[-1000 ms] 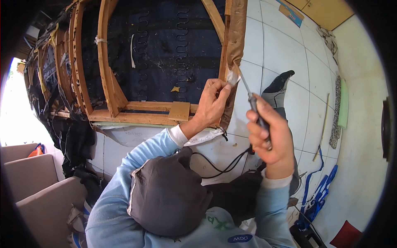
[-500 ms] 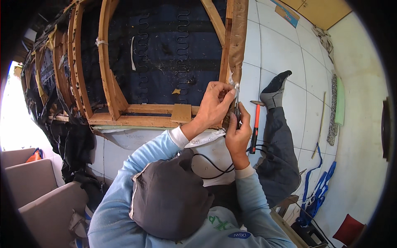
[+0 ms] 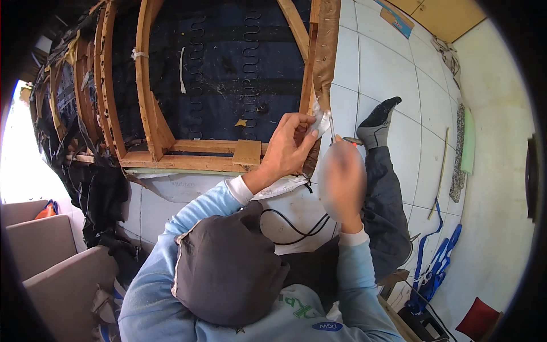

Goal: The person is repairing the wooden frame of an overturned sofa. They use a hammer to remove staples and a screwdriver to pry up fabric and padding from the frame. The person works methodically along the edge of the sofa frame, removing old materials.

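White crumpled material [image 3: 323,123] is pinched by left fingers [image 3: 298,119], right fingers [image 3: 343,157] blurred beyond telling.

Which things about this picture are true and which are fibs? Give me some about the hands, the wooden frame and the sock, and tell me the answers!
1. The left hand touches white material. True.
2. The right hand holds a paintbrush. False: it holds a screwdriver-like tool with a thin metal shaft.
3. Zigzag springs show inside the wooden frame. True.
4. The sock on the foot is bright red. False: it is black and grey.
5. Blue straps lie on the floor at the picture's right. True.
6. The floor tiles are purple. False: they are white.
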Action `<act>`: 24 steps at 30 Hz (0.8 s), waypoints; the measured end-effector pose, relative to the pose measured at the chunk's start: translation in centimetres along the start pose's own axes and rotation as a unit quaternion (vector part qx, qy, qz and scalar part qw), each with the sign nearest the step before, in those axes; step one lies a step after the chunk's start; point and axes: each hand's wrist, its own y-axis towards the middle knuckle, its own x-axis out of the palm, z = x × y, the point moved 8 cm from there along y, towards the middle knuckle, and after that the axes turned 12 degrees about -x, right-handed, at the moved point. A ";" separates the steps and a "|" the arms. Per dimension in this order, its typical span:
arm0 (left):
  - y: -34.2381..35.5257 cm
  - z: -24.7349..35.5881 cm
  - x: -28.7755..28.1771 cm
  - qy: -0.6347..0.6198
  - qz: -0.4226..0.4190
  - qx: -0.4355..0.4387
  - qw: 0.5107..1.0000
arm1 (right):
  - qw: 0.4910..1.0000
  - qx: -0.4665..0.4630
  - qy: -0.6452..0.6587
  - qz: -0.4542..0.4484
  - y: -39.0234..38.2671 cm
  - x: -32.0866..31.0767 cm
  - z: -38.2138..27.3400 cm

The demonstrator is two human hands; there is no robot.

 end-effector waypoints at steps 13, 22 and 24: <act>-3.2 0.0 2.5 0.169 -0.011 0.112 0.979 | 0.985 -0.025 -0.128 -0.112 4.0 -2.9 0.4; -4.4 -0.4 5.0 0.279 -0.027 0.115 0.953 | 0.990 -0.004 -0.015 -0.142 5.9 -2.8 1.8; -4.4 -0.8 5.5 0.314 -0.037 0.125 0.940 | 0.980 -0.097 -0.097 -0.145 7.3 -3.2 1.2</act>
